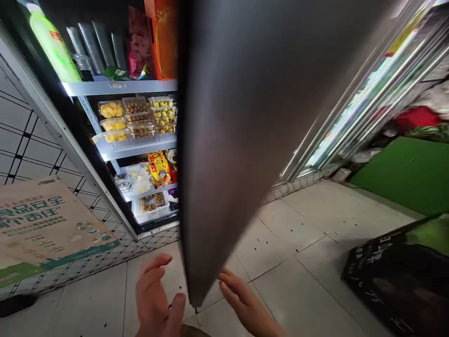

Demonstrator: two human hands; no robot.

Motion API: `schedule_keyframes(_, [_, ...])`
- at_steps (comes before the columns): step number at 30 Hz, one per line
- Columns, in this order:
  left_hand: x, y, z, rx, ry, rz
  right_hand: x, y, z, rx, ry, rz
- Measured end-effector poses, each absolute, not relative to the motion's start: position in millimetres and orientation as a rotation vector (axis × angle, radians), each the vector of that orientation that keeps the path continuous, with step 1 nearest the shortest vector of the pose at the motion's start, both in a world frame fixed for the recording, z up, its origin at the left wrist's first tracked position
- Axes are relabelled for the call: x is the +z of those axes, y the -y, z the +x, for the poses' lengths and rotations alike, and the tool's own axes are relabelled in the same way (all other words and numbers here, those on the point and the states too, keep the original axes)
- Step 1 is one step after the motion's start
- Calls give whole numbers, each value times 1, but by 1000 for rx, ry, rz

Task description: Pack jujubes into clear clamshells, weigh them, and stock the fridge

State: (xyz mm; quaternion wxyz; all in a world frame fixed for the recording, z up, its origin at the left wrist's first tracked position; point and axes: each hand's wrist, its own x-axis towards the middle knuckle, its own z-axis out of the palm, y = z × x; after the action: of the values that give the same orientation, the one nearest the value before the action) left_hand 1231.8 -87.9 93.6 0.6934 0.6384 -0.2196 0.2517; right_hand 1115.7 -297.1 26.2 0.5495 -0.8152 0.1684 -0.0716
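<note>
A dark grey refrigerator door (259, 117) stands open edge-on before me, filling the middle of the view. My left hand (156, 299) is low at the bottom, fingers apart, just left of the door's lower corner and holding nothing. My right hand (242, 302) reaches up from the bottom with fingers stretched out, its fingertips close to the door's lower edge; whether they touch it I cannot tell. Inside the fridge, clear plastic boxes of yellow and brown fruit (136, 117) are stacked on a metal shelf (136, 147).
A green bottle (52, 44) and red and orange packages (150, 40) sit on the top shelf; bags and a box lie lower (154, 185). A printed cardboard box (45, 224) is at left, a dark box (400, 281) at right, on a tiled floor.
</note>
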Motion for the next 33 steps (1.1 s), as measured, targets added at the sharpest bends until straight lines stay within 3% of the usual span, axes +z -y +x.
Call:
schedule_keyframes(4, [101,92,1226,1025,416,1576,43,292,1135,45,-157,-1848])
schedule_keyframes(8, [85,110,1261,1117,498,2007,30,319,1152,76,-116,-1759])
schedule_keyframes(15, [35,168,1374,668,218,2042,9,417,1229,3,-123,-1687])
schedule_keyframes(19, [10,233,1417,81,245,1915,28,497,1353,-248,-163,-1810])
schedule_keyframes(24, [-15,307,1437,-275,604,1830,75,577,1538,-712,-517,-1986])
schedule_keyframes(29, [-28,336,1459,-375,611,1825,84,605,1618,-789,-596,-2012])
schedule_keyframes(33, [-5,342,1486,-436,650,1849,82,616,1621,-707,-597,-2028])
